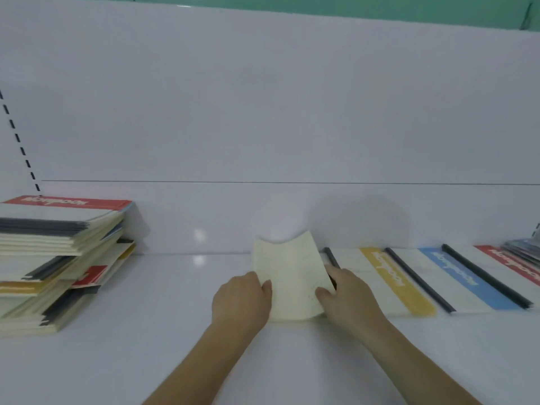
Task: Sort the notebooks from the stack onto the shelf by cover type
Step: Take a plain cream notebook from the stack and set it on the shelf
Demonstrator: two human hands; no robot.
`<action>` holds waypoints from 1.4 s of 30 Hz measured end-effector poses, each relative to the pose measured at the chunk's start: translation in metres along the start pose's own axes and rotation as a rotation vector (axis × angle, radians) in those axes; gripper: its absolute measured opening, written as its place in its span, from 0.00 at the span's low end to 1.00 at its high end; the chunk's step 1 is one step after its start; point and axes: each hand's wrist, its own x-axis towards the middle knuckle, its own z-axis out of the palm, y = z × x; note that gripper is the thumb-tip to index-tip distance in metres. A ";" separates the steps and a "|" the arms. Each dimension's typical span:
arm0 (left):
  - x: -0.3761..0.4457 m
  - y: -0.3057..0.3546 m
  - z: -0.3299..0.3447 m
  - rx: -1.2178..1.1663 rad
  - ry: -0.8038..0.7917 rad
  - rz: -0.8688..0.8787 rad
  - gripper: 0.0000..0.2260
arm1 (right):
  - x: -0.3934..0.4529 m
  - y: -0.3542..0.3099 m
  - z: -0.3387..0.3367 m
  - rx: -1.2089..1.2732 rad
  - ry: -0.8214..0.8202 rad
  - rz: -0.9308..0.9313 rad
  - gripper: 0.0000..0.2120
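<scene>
Mid-shelf, just left of the yellow-striped notebook: cream notebook pinched by left hand and right hand, fingers curled on its edges. Best flattened, squared beside its neighbours. Stack far left.

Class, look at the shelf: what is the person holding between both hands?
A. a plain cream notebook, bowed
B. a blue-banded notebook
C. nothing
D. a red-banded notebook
A: the left hand and right hand grip the side edges of a plain cream notebook, whose far edge curves.
</scene>
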 end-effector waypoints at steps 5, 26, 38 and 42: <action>0.006 0.002 0.001 0.051 -0.011 -0.024 0.22 | 0.007 0.010 0.008 -0.206 -0.016 -0.013 0.12; 0.001 -0.016 -0.023 0.004 -0.314 0.215 0.37 | 0.018 0.004 -0.024 -0.446 -0.440 -0.115 0.30; -0.009 -0.018 -0.029 -0.130 -0.329 0.142 0.41 | 0.013 0.000 -0.025 -0.462 -0.341 -0.189 0.38; -0.021 -0.021 -0.034 -0.144 -0.162 0.096 0.38 | 0.012 -0.011 -0.015 -0.357 -0.129 -0.314 0.35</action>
